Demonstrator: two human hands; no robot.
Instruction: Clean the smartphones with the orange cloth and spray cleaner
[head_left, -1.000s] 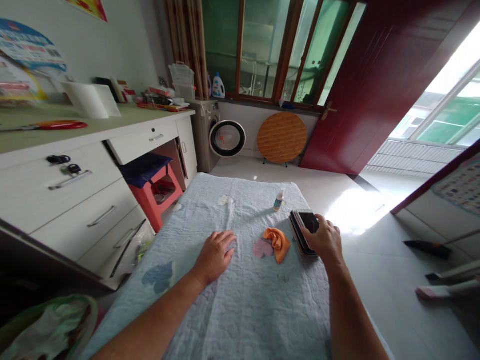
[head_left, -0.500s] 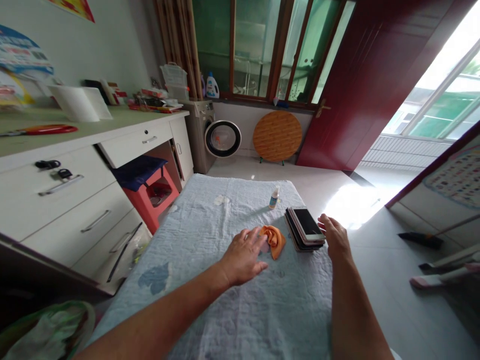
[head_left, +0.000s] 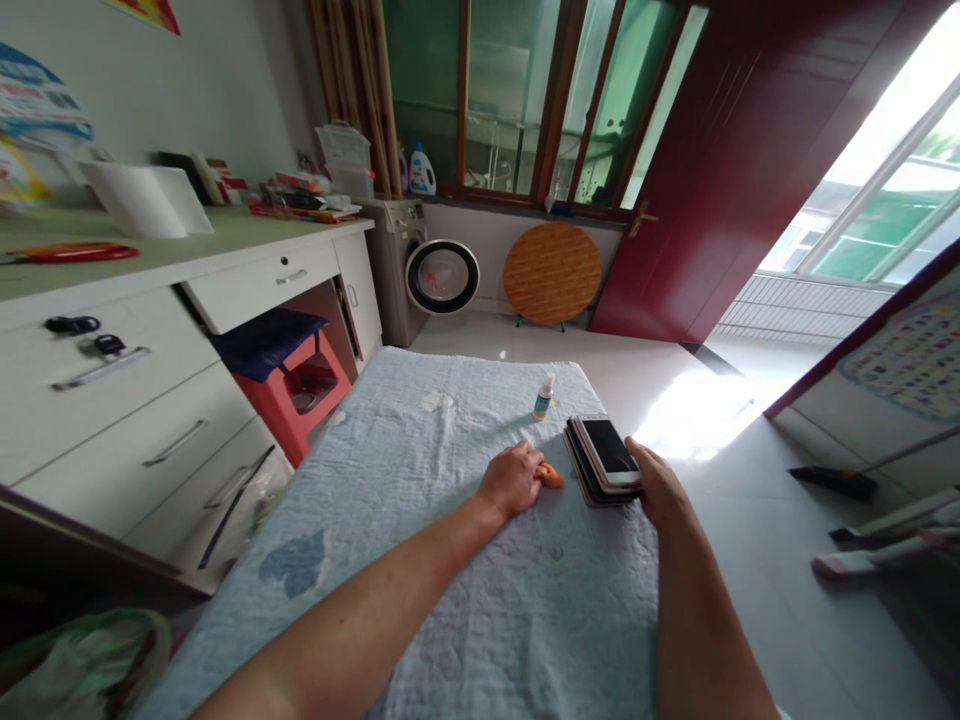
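Observation:
My left hand (head_left: 512,480) is closed round an orange cloth (head_left: 551,476), part of which sticks out at its right side. Right of the cloth lies a stack of phones (head_left: 592,478), with a white-framed, dark-screened phone (head_left: 610,446) on top. Fingers of my right hand (head_left: 654,482) press against the right edge of that top phone, the thumb side toward its near corner. Behind the stack, a small spray bottle (head_left: 544,398) stands upright on the quilted blue cover (head_left: 420,450).
A white desk (head_left: 247,270) with drawers runs along the left, and a red stool (head_left: 307,385) is tucked under it. Beyond the covered surface are a washing machine (head_left: 394,270) with its door open and a round wooden board (head_left: 553,272). A broom (head_left: 832,482) lies at the right.
My left hand has closed on the orange cloth and bunched it up. My right hand has moved slightly left, onto the edge of the top phone.

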